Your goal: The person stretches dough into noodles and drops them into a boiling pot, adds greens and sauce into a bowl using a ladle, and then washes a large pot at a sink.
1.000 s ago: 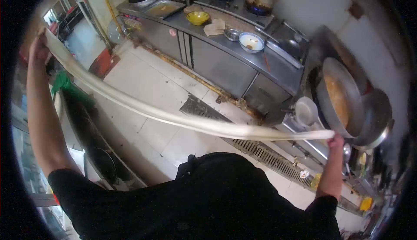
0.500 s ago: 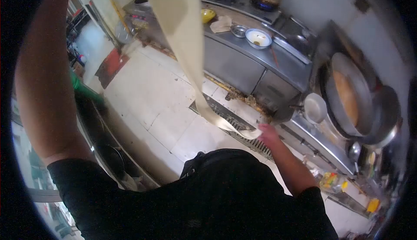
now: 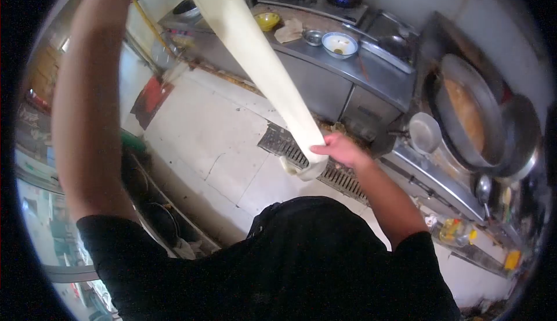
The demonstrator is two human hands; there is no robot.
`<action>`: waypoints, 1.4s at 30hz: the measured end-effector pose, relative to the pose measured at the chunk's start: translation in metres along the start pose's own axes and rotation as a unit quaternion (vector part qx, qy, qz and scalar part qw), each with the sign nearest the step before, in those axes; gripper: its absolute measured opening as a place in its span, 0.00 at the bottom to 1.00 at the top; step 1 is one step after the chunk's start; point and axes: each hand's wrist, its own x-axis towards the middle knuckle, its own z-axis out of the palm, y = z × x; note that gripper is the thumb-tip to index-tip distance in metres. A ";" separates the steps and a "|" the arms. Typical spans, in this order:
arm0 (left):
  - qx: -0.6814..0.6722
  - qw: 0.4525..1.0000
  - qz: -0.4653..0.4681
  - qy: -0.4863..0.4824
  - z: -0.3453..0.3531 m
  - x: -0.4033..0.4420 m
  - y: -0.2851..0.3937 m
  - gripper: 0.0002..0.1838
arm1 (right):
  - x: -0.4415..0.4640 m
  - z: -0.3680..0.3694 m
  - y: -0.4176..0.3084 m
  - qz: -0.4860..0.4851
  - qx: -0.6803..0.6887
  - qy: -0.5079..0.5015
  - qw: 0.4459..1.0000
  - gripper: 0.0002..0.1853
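A long, pale band of stretched dough point(image 3: 255, 54) slants down from the top edge of the head view. My right hand point(image 3: 341, 150) is closed around its lower part, thumb lying across the band. Below that hand, a short end of the dough hangs folded and curled in front of the floor drain. My left forearm point(image 3: 90, 100) is raised along the left side and passes out at the top edge. The left hand itself lies beyond the frame, and so does the upper end of the dough.
Behind stands a steel counter point(image 3: 383, 83) with a blue-rimmed bowl point(image 3: 347, 43), a yellow bowl point(image 3: 267, 21) and a small metal bowl point(image 3: 313, 38). Pots sit over lit burners. At right is a large wok point(image 3: 444, 68) with brown liquid. A grated drain point(image 3: 345, 183) crosses the floor.
My right hand has moved up and left along the dough. The band, twisted and slack before, now runs straighter, with a loose end below the hand. My left arm has shifted right.
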 end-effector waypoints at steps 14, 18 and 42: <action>-0.312 0.879 -0.355 -0.058 0.260 -0.272 -0.176 0.18 | -0.060 -0.021 -0.101 -0.231 0.297 -0.018 0.926 0.22; -0.225 0.974 -0.010 -0.021 0.229 -0.271 -0.093 0.14 | -0.074 -0.022 -0.090 -0.252 0.287 0.003 0.924 0.23; -0.080 0.985 0.007 -0.151 0.227 -0.283 -0.080 0.04 | -0.066 0.011 -0.047 -0.121 0.478 0.024 0.870 0.29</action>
